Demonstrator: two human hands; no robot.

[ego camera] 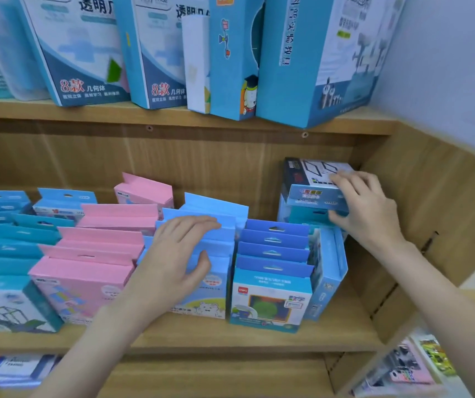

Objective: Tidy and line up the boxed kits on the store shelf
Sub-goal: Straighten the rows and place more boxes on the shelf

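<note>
Start at the left of the middle shelf (173,337), where the teal kits (3,254) and the pink kits (92,254) stand in rows front to back; the pink row fans a little toward the back, so it looks due for squaring once your hands are free. Your left hand (178,254) lies on the tops of the pale blue kits (216,242), its grip released, fingers straight across the hanging tabs and the thumb against the front box. Keep that palm flat and press evenly, so the row slides back as one block and no single tab folds. Just beside it the darker blue kits (273,254) already stand neatly in file; use their front face as your line. A light blue box (328,271) stands sideways against their right side and probably wants turning later. Your right hand (365,205) holds the small blue box (313,196) at the back right corner, its grip grasping the box's right end, fingers over the top and thumb beneath, above a stack whose lower part is hidden. Set it down level and square to the wooden side panel (431,211), and let go only when it sits flat. The shelf above holds big leaning boxes (302,67); mind them as you lift.
</note>
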